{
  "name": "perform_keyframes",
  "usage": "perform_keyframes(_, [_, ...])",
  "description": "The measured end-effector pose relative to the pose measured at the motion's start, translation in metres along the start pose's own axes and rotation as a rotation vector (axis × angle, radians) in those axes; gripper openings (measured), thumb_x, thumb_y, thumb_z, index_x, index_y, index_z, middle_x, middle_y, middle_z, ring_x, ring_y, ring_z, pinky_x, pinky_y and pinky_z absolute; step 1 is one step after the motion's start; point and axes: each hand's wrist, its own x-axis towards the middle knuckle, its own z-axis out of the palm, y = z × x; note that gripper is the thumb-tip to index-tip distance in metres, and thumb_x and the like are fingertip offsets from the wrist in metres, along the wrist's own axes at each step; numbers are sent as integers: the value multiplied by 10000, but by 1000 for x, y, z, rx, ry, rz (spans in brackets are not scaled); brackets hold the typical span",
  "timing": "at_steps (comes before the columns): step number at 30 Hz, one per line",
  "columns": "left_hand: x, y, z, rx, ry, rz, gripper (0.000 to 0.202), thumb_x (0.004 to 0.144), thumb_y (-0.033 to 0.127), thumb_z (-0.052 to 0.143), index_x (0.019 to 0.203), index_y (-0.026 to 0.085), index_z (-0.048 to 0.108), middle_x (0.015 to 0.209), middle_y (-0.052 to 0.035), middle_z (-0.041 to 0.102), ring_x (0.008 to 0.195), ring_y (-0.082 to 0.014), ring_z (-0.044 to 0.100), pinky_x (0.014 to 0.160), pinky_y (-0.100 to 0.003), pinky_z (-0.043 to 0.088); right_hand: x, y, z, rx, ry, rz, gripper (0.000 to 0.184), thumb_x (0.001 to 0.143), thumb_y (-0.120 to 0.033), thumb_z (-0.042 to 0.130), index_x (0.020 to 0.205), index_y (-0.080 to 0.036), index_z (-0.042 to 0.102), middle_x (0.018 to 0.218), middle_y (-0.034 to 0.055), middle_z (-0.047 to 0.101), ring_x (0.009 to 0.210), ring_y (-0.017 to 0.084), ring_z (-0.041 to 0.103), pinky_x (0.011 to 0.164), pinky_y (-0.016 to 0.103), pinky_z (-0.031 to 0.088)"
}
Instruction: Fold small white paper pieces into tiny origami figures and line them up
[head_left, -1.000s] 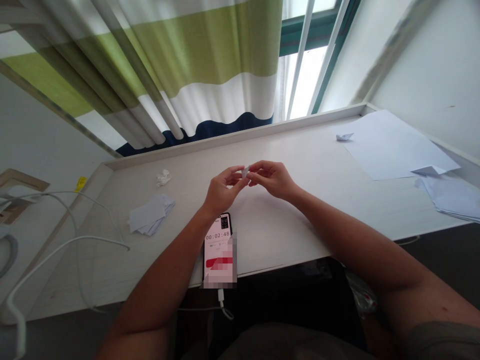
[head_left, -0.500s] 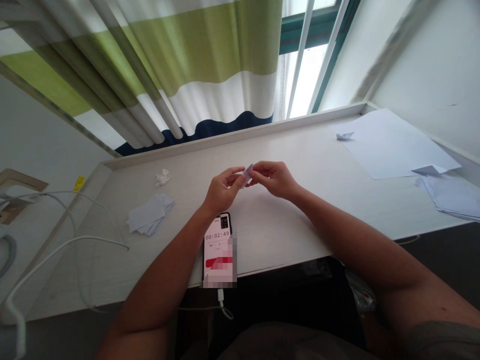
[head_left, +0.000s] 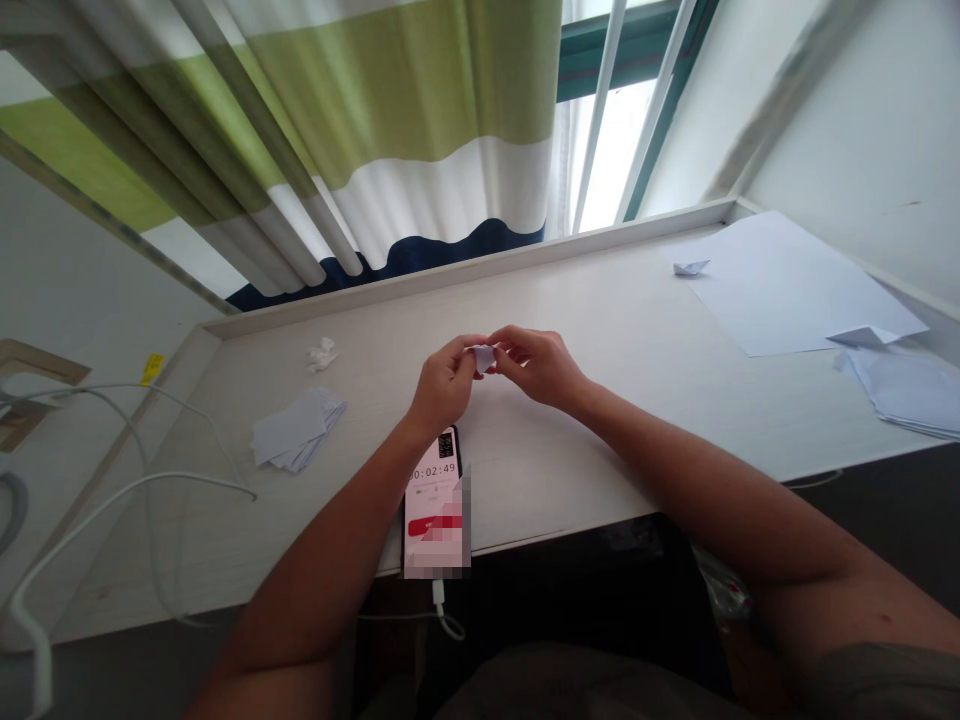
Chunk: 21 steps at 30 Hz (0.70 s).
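both hands meet above the middle of the table (head_left: 570, 440), with a small folded piece of white paper (head_left: 485, 358) between them. the left hand (head_left: 444, 382) has its fingers curled, thumb and fingertips pinching the paper from its left side. the right hand (head_left: 541, 365) pinches the same piece from the other side, thumb and forefinger close together at its right edge; the remaining fingers are bent, and their exact hold is too small to tell. the paper appears to be off the tabletop, and the fingers cover part of it.

just below the left wrist lies a phone (head_left: 431, 500), its screen lit with a running-time display ending in 02:49, part of it behind the forearm and part blurred out. a white plug (head_left: 439, 594) sits at its near end.

to the left are a loose stack of paper pieces (head_left: 296, 425), fanned out, and beyond it a crumpled bit of white paper (head_left: 322, 355). at the far right lies a large white sheet (head_left: 795, 280), with a small folded paper shape (head_left: 691, 268) at its left edge and a creased paper piece (head_left: 870, 338) at its near right corner. beside that corner is another stack of paper (head_left: 911, 390). a striped curtain (head_left: 420, 95) hangs behind the table.
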Motion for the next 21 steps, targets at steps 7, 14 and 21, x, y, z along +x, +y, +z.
perform_keyframes(7, [2,9,1,-265,79,-195,256,895,383,720,1011,188,838,1101,-85,829,999,-219,751,843,-344,625,1,-5,-3,32,60,-71,156,973,-250,669,965,-237,824,971,78,797,857,226,724,818,397,614])
perform_keyframes(14, [3,5,1,-438,73,-223,460,707,361,987,1061,163,769,996,-93,846,919,-215,785,898,-389,627,2,-1,4,289,96,15,199,942,-407,790,914,-210,791,942,75,797,888,228,763,861,421,649])
perform_keyframes(21, [4,0,3,-422,136,-72,596,678,281,1007,1168,208,675,1034,-55,830,898,-203,802,883,-369,647,8,14,7,577,56,189,528,728,-569,984,1022,-196,755,854,38,795,816,207,774,815,398,670])
